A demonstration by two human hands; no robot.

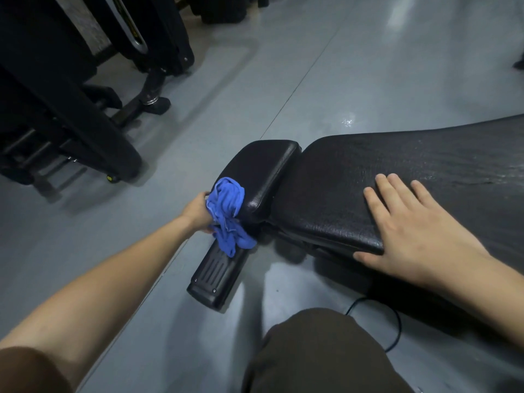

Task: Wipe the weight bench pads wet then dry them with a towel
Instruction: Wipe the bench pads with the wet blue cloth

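Head view, looking down at a black bench on a grey floor (326, 66). The bench occupies the centre and right of the frame and consists of two pads: a small seat pad (263, 168) at centre and a long back pad (382, 171) running to the right edge, the two separated by a narrow gap. The back pad's surface shows wet streaks toward the right of the frame.

The left hand (198, 212), at centre left, is closed around a bunched blue cloth (228, 214) and presses it against the near-left end of the seat pad; loose folds of the cloth hang below the pad edge. Directly below the cloth, a black ribbed foot (215, 276) of the bench frame rests on the floor.

The right hand (408, 225), at right of centre, lies flat and open on the near edge of the back pad, fingers (385, 191) spread on top and thumb hooked over the pad's side. It holds nothing.

A knee in dark brown fabric (320, 350) fills the lower centre; a thin black cable (397, 321) loops on the floor just to its right. Black gym machines (71, 95) stand in the upper left, well apart from the bench. The floor near the bench reflects light.
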